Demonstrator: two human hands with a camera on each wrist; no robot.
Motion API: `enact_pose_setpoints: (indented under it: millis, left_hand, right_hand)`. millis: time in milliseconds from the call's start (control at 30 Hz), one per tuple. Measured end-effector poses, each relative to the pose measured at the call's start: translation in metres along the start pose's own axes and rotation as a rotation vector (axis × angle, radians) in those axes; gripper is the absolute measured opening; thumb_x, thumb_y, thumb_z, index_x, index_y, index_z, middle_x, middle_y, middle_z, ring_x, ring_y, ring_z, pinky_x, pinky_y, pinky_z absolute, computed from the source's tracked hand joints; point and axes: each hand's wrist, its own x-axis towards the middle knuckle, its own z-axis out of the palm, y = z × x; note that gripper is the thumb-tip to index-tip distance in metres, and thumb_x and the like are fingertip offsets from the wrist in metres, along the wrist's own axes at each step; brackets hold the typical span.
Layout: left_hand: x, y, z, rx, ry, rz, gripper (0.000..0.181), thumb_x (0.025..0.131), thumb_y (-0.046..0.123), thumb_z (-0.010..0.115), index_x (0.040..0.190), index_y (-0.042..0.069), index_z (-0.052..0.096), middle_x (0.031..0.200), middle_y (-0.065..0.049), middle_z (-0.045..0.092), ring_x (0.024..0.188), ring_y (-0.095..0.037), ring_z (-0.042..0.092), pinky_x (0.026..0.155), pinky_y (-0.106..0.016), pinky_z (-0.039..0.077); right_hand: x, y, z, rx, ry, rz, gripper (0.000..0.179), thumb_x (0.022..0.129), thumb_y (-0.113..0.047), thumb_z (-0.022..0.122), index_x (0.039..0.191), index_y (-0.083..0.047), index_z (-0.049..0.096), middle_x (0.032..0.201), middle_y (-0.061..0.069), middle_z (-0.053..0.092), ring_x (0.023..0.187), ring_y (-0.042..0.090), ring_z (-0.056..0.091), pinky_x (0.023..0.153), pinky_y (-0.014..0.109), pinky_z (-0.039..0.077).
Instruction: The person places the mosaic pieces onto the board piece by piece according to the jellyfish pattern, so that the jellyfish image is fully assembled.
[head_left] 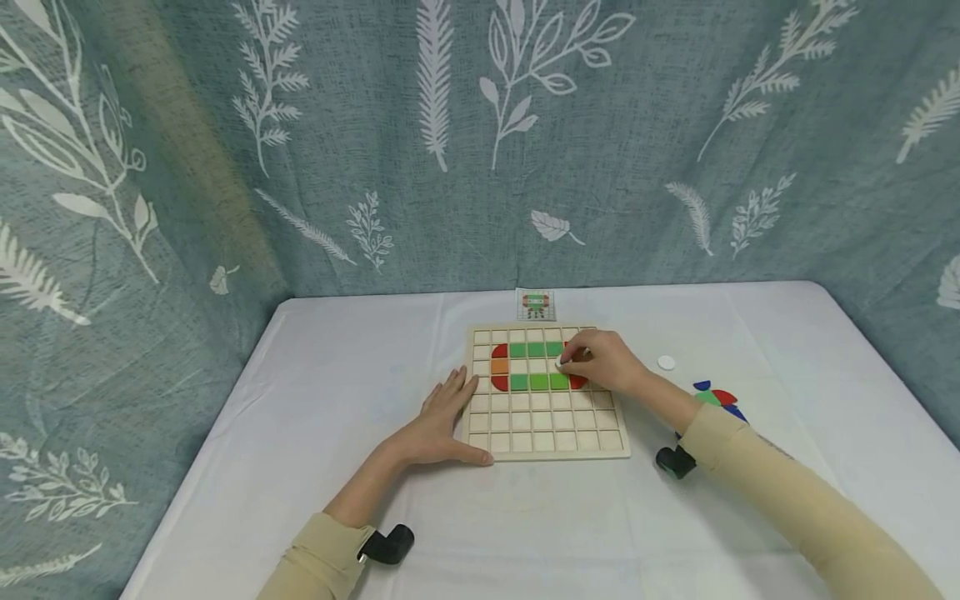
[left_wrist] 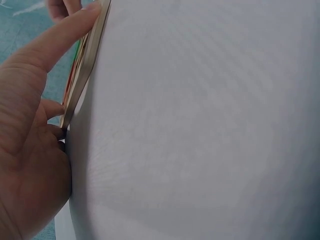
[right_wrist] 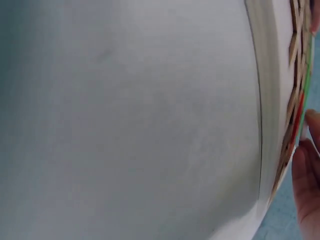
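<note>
Right hand: fingertips pinch a small white piece over the wooden grid board, at the open middle cells between green rows. Left hand: fingers straight, bracing the board's left edge.

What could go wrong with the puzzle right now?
1. The right hand pinches a small white piece over the wooden grid board. It might slip into the wrong cell or land crooked.
2. That hand hovers close to the green tiles and the red tile, so it could bump them out of place.
3. Only the left hand presses on the board's edge, so a push might slide the board on the white cloth.
</note>
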Motion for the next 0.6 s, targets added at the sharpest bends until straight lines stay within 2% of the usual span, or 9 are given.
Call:
enact_pose_setpoints:
  millis: [167,333,400,500,600]
  left_hand:
    - [0.001,-0.001,0.001,-0.008,-0.002,0.009,0.122,0.070,0.048,0.085,0.157,0.006,0.011,0.162,-0.013,-0.006,0.148,-0.024,-0.010,0.119,-0.044,-0.005]
    - [0.001,-0.001,0.001,-0.008,0.000,0.012,0.122,0.070,0.048,0.085,0.156,0.004,0.012,0.162,-0.014,-0.005,0.148,-0.025,-0.009,0.119,-0.045,-0.005]
    - [0.001,-0.001,0.000,-0.006,-0.001,0.009,0.122,0.070,0.049,0.085,0.156,0.005,0.012,0.162,-0.014,-0.005,0.148,-0.025,-0.010,0.119,-0.044,-0.005]
    - [0.001,0.000,0.000,-0.011,-0.003,0.005,0.121,0.070,0.048,0.085,0.156,0.005,0.012,0.162,-0.014,-0.005,0.148,-0.025,-0.010,0.119,-0.044,-0.005]
    - [0.000,0.000,0.000,-0.015,-0.002,0.001,0.121,0.070,0.048,0.085,0.157,0.005,0.012,0.163,-0.014,-0.005,0.148,-0.024,-0.010,0.119,-0.044,-0.005]
  right_hand:
    - [0.005,-0.003,0.006,-0.036,-0.011,-0.039,0.006,0.088,-0.012,0.073,0.091,-0.008,0.076,0.094,0.003,0.070,0.088,0.020,0.066,0.078,0.035,0.056]
    - [-0.001,0.000,-0.001,-0.032,0.000,-0.041,0.011,0.092,-0.012,0.068,0.098,-0.007,0.076,0.102,0.007,0.071,0.091,0.024,0.066,0.078,0.037,0.056]
    - [-0.007,0.004,-0.008,-0.028,0.022,-0.013,0.014,0.095,-0.013,0.065,0.101,-0.007,0.076,0.106,0.008,0.070,0.093,0.024,0.065,0.077,0.038,0.056]
    - [-0.020,0.014,-0.023,-0.030,0.055,0.072,0.016,0.096,-0.014,0.063,0.105,-0.008,0.075,0.111,0.010,0.068,0.098,0.026,0.063,0.079,0.041,0.055]
    - [-0.037,0.026,-0.041,-0.083,0.057,0.144,0.017,0.095,-0.013,0.063,0.107,-0.007,0.074,0.115,0.013,0.066,0.103,0.030,0.060,0.082,0.045,0.054]
